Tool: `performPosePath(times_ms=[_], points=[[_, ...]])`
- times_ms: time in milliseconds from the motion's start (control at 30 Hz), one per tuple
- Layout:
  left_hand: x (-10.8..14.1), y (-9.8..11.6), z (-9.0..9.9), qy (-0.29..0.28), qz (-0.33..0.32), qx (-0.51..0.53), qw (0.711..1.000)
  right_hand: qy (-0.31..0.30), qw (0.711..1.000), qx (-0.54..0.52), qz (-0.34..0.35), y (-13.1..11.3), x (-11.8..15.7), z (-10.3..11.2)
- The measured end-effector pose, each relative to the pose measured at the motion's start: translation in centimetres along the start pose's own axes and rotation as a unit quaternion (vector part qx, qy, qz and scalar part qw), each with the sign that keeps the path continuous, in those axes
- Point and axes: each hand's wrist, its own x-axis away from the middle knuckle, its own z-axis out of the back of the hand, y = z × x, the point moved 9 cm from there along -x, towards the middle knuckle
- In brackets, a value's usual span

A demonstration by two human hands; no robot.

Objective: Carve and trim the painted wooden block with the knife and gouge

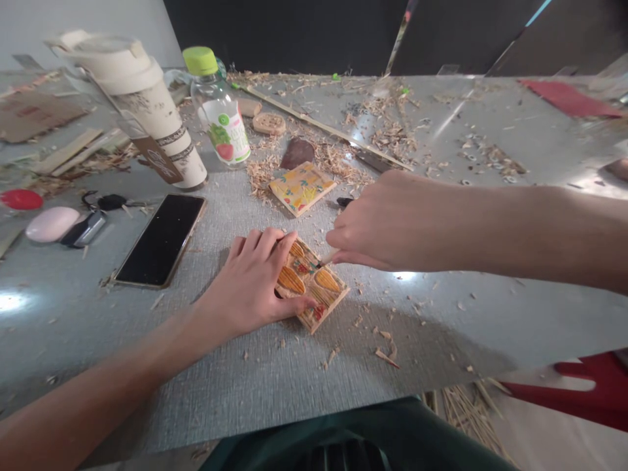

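Note:
My left hand (pixel 255 281) is closed over a small carved wooden block (pixel 326 280), pressing it flat on the grey table mat. Orange oval shapes and red and blue painted details show on the block; its left part is hidden under my fingers. In my right hand (pixel 367 226) is a slim carving tool (pixel 328 258), gripped in a fist. Its tip meets the block's upper right area, and most of its handle is hidden. Just behind my right hand lies a second painted wooden block (pixel 303 188), yellow with colourful marks. A dark tip (pixel 345 202) shows beside my knuckles.
A phone (pixel 161 241) lies left of my left hand. Behind it stand a cream tumbler (pixel 161 124) and a clear bottle (pixel 220 124) with a green cap. Wood shavings (pixel 338 167), a long wooden strip (pixel 314 122) and round wooden pieces (pixel 269 123) lie towards the back.

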Motion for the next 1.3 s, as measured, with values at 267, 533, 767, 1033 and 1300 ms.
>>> performPosePath(times_ms=[267, 533, 767, 1033, 1300], points=[[0.2, 0.0, 0.0, 0.012, -0.01, 0.018, 1.0, -0.034, 0.999, 0.008, -0.01, -0.5, -0.8, 0.7], [0.6, 0.2, -0.9, -0.013, -0.04, 0.03, 0.999, -0.048, 0.997, 0.021, 0.06, -1.9, -1.5, 2.1], [0.7, 0.9, -0.6, -0.028, -0.072, 0.055, 0.996, -0.051, 0.994, -0.025, 0.095, -1.5, -2.0, 1.6], [0.3, 1.2, -0.1, -0.038, -0.051, 0.092, 0.994, -0.045, 0.985, -0.127, 0.105, 0.0, -2.0, -1.3], [0.1, 1.0, -0.3, -0.051, -0.036, 0.105, 0.992, -0.028, 0.983, -0.168, 0.069, 0.7, -1.5, -2.2]])
